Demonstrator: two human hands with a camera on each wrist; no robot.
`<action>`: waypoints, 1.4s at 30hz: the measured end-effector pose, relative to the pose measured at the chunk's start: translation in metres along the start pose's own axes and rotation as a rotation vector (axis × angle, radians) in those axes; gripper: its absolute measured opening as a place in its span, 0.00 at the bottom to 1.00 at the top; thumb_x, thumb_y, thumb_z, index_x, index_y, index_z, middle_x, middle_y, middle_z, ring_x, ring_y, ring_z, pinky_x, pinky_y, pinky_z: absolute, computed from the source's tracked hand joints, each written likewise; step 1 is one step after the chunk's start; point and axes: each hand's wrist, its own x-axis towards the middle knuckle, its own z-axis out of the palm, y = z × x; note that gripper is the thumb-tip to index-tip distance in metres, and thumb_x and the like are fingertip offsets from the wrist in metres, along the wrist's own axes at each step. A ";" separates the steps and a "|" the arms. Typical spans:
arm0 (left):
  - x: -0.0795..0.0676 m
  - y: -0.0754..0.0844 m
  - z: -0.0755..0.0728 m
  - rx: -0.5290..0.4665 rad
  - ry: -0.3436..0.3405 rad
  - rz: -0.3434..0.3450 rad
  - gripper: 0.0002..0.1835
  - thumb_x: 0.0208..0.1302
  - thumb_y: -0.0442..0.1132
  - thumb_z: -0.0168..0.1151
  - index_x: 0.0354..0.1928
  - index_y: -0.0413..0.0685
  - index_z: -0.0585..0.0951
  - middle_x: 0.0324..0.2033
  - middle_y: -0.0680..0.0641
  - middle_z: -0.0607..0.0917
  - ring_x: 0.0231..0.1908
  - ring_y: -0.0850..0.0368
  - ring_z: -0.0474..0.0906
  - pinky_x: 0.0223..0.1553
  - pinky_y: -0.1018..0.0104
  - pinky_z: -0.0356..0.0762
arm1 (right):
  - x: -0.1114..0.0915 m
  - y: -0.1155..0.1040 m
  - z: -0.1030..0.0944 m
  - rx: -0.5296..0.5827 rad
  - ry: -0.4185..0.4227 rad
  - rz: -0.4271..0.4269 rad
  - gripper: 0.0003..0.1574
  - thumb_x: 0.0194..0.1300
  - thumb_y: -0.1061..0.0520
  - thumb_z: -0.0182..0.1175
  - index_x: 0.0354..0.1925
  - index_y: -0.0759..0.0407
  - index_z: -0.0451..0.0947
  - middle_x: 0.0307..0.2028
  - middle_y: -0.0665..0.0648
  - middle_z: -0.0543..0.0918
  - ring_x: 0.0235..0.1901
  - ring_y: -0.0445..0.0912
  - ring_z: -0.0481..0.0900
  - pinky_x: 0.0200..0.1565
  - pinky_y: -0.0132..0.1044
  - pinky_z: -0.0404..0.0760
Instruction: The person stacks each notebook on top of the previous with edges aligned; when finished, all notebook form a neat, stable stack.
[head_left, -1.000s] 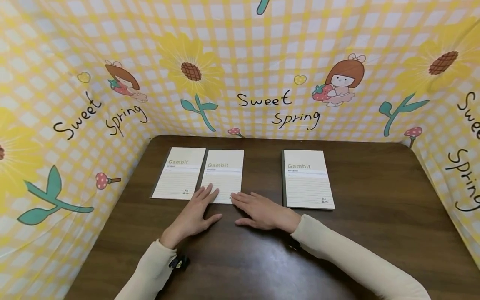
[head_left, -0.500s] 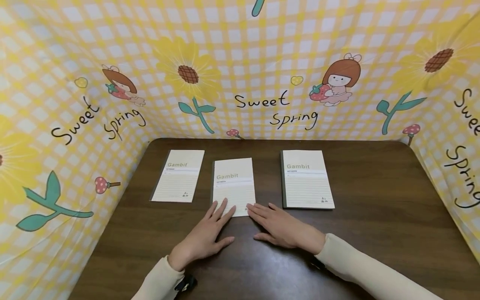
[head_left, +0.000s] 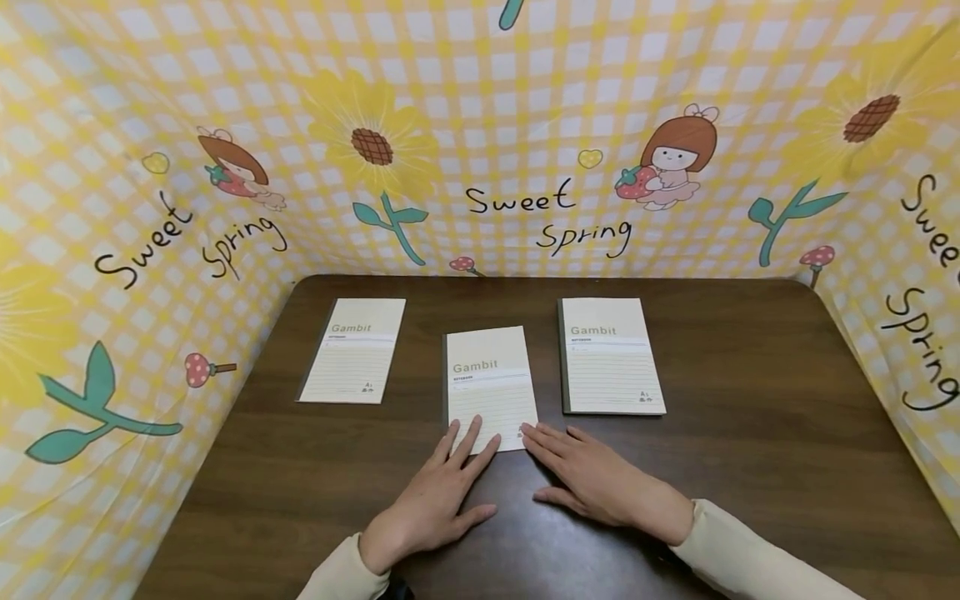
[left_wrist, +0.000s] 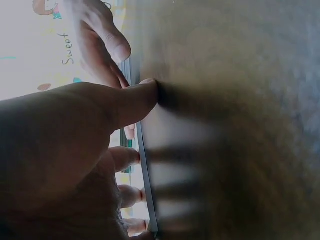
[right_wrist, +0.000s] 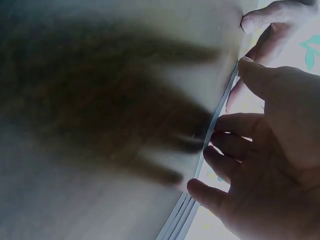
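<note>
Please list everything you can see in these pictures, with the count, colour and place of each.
left notebook: 1 visible, cream with dark spine, far left of the table
middle notebook: 1, same colours, nearer the person, under the fingertips
right notebook pile: seemingly several, count unclear, same colours, right of the middle notebook
table: 1, dark brown, under the notebooks
checked cloth: yellow and white, behind and at both sides of the table, printed with flowers, figures, mushrooms and "Sweet Spring"
left hand: 1, bare, fingers on the middle notebook's near edge
right hand: 1, bare, fingertips at its near right corner
sleeves: 2, cream, bottom of the head view
</note>
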 end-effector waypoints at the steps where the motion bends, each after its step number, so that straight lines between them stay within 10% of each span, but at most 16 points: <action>1: 0.000 0.000 0.001 -0.002 0.003 -0.002 0.46 0.73 0.61 0.61 0.84 0.56 0.54 0.84 0.38 0.45 0.82 0.28 0.42 0.79 0.36 0.57 | 0.000 0.000 0.000 0.010 -0.001 0.006 0.45 0.80 0.34 0.50 0.81 0.58 0.59 0.82 0.56 0.60 0.80 0.51 0.61 0.75 0.57 0.68; 7: 0.002 -0.001 0.006 -0.107 0.079 -0.004 0.41 0.73 0.59 0.63 0.82 0.56 0.61 0.84 0.38 0.49 0.82 0.29 0.43 0.78 0.33 0.56 | -0.002 0.001 0.002 0.146 0.026 0.030 0.45 0.80 0.34 0.50 0.81 0.58 0.58 0.82 0.56 0.59 0.81 0.53 0.60 0.76 0.59 0.66; 18: 0.008 -0.009 0.002 -0.464 0.507 -0.240 0.34 0.72 0.49 0.68 0.74 0.45 0.72 0.75 0.30 0.67 0.73 0.30 0.66 0.69 0.33 0.70 | 0.001 -0.004 0.005 0.540 0.140 0.166 0.50 0.78 0.34 0.54 0.82 0.59 0.53 0.83 0.59 0.55 0.82 0.52 0.56 0.78 0.58 0.61; 28: 0.011 -0.016 -0.010 -1.004 0.522 -0.370 0.36 0.76 0.40 0.63 0.80 0.41 0.60 0.75 0.31 0.69 0.74 0.34 0.67 0.73 0.39 0.69 | 0.013 -0.015 -0.001 1.268 0.270 0.432 0.50 0.79 0.50 0.58 0.82 0.69 0.44 0.81 0.69 0.55 0.80 0.62 0.59 0.75 0.52 0.68; 32: 0.009 -0.016 -0.008 -1.131 0.535 -0.430 0.35 0.77 0.37 0.60 0.79 0.39 0.59 0.72 0.31 0.72 0.72 0.37 0.70 0.68 0.60 0.75 | 0.014 -0.014 -0.002 1.516 0.326 0.526 0.46 0.78 0.59 0.56 0.81 0.71 0.44 0.79 0.72 0.58 0.78 0.63 0.61 0.73 0.48 0.73; 36: 0.005 -0.019 -0.005 -1.206 0.538 -0.457 0.34 0.76 0.32 0.59 0.79 0.34 0.60 0.68 0.29 0.74 0.61 0.47 0.78 0.52 0.77 0.80 | 0.009 -0.012 -0.001 1.581 0.330 0.571 0.45 0.76 0.61 0.57 0.80 0.73 0.49 0.76 0.75 0.63 0.70 0.56 0.74 0.66 0.39 0.79; 42: 0.001 -0.022 -0.003 -1.216 0.492 -0.474 0.31 0.69 0.25 0.62 0.74 0.33 0.69 0.57 0.33 0.76 0.43 0.61 0.79 0.40 0.75 0.80 | 0.007 -0.010 0.003 1.587 0.311 0.554 0.45 0.68 0.65 0.64 0.75 0.80 0.56 0.60 0.70 0.76 0.49 0.41 0.82 0.52 0.32 0.85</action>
